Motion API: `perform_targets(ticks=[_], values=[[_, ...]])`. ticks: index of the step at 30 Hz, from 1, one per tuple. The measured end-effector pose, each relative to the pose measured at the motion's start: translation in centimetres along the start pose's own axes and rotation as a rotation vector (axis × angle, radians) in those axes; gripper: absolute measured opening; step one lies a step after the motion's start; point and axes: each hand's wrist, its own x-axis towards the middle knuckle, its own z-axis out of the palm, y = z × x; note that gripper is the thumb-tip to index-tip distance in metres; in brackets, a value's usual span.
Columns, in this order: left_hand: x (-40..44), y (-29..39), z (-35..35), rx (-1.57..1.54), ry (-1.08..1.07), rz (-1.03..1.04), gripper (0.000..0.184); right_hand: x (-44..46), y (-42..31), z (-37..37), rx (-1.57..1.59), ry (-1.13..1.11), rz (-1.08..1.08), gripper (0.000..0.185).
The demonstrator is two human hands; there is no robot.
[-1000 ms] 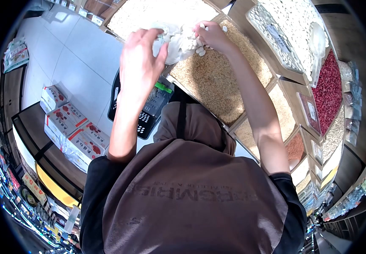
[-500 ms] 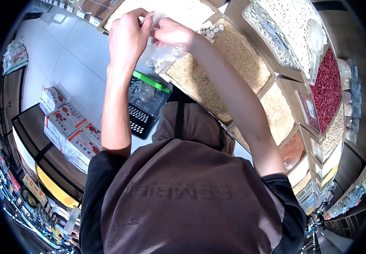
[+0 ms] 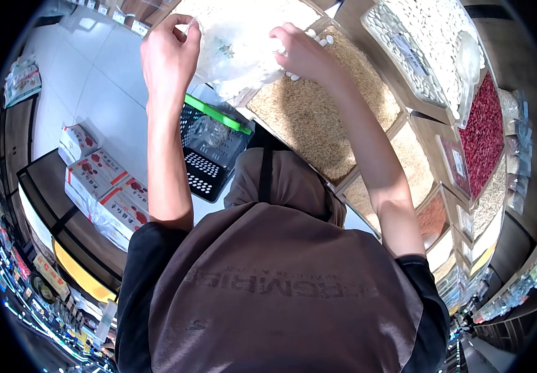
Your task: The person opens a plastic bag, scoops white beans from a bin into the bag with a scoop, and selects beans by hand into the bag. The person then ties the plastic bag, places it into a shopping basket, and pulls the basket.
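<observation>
My left hand (image 3: 174, 53) pinches the edge of a clear plastic bag (image 3: 234, 62), which spreads to the right over the bright white grain bin (image 3: 281, 13). My right hand (image 3: 296, 53) is closed round several white pieces that look like large beans, at the bag's right side. A few more white pieces (image 3: 323, 42) lie just right of that hand, on the near edge of a bin of tan grain (image 3: 318, 124). Glare hides much of the bag's mouth and its contents.
A dark basket with a green handle (image 3: 218, 115) stands below the bag. Boxes with red print (image 3: 97, 174) are on the left. To the right are a bin of white beans with a clear scoop (image 3: 467, 59), a bin of red beans (image 3: 482, 130) and smaller grain bins (image 3: 405, 165).
My left hand has shifted left and down with the bag's edge, opening the bag wider. My right hand has left the bag's top and moved right to the white pieces, closing on some.
</observation>
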Motion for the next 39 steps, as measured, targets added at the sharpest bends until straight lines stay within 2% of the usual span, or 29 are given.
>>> perform_targets(ticks=[1, 3, 5, 7, 8, 9, 12, 14, 16, 18, 21, 26, 31, 35, 37, 39], values=[[-0.6, 0.5, -0.2, 0.02, 0.03, 0.034, 0.028, 0.1, 0.0, 0.4, 0.001, 0.0, 0.003, 0.035], [-1.6, 1.6, -0.3, 0.041, 0.061, 0.067, 0.027, 0.7, -0.2, 0.7, -0.108, -0.042, -0.147, 0.042], [-2.9, 2.5, 0.1, 0.084, 0.318, 0.485, 0.026, 1.1, -0.6, 0.8, -0.118, -0.097, -0.101, 0.044], [-5.7, 4.6, 0.0, -0.047, 0.051, 0.48, 0.024, 1.4, -0.5, 1.2, -0.127, -0.153, -0.061, 0.047], [-6.4, 4.7, 0.7, -0.038, -0.11, 0.51, 0.025, 1.5, -0.1, 1.6, -0.099, -0.084, -0.106, 0.049], [-6.7, 5.1, 1.0, -0.005, -0.267, 0.454, 0.026, 1.4, 0.1, 1.9, -0.069, -0.015, -0.147, 0.05], [-6.7, 3.4, 3.7, 0.046, -0.227, 0.475, 0.026, 1.4, 0.0, 1.9, -0.004, 0.015, -0.154, 0.046], [-6.5, 2.4, 4.1, 0.133, -0.292, 0.336, 0.021, 1.1, 0.2, 1.8, 0.027, 0.012, -0.144, 0.044], [-6.6, 1.9, 4.1, 0.141, -0.333, 0.284, 0.018, 1.1, 0.5, 2.1, 0.085, -0.088, -0.064, 0.04], [-6.7, 1.2, 4.0, 0.128, -0.364, 0.243, 0.011, 1.2, 0.8, 2.6, 0.085, -0.041, -0.083, 0.038], [-7.0, 0.9, 3.9, 0.163, -0.442, 0.182, 0.011, 1.1, 1.1, 3.6, 0.058, 0.019, -0.056, 0.036], [-6.9, 0.5, 3.9, 0.16, -0.407, 0.178, 0.011, 1.2, 2.0, 4.0, 0.101, 0.037, -0.026, 0.033], [-6.2, 0.4, 3.5, 0.142, -0.381, 0.14, 0.011, 1.0, 1.8, 2.1, 0.296, 0.012, 0.153, 0.023], [-6.2, 0.3, 3.0, 0.164, -0.377, 0.139, 0.015, 0.5, 2.4, 1.2, 0.417, -0.07, 0.287, 0.023], [-6.2, 0.3, 3.0, 0.182, -0.39, 0.15, 0.017, 0.2, 2.9, 1.0, 0.707, -0.067, 0.3, 0.02], [-6.1, 0.6, 2.8, 0.113, -0.398, 0.16, 0.031, -0.1, 3.4, 0.7, 0.747, -0.086, 0.312, 0.021]])
